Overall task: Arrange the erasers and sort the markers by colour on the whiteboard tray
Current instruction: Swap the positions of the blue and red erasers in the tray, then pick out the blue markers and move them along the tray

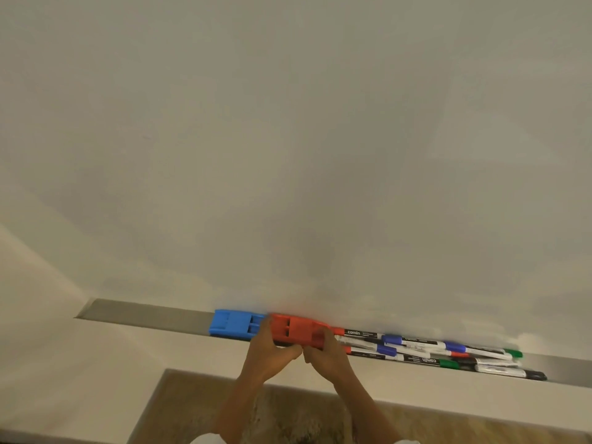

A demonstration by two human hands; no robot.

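Note:
A red eraser lies in the grey whiteboard tray, end to end with a blue eraser on its left. My left hand grips the red eraser's left end and my right hand grips its right end, thumbs meeting at its front edge. To the right, several markers with blue, red, green and black caps lie jumbled and overlapping in the tray.
The whiteboard fills the view above the tray. A pale ledge runs below the tray, with a brown floor beneath. The tray's left stretch is bare grey metal.

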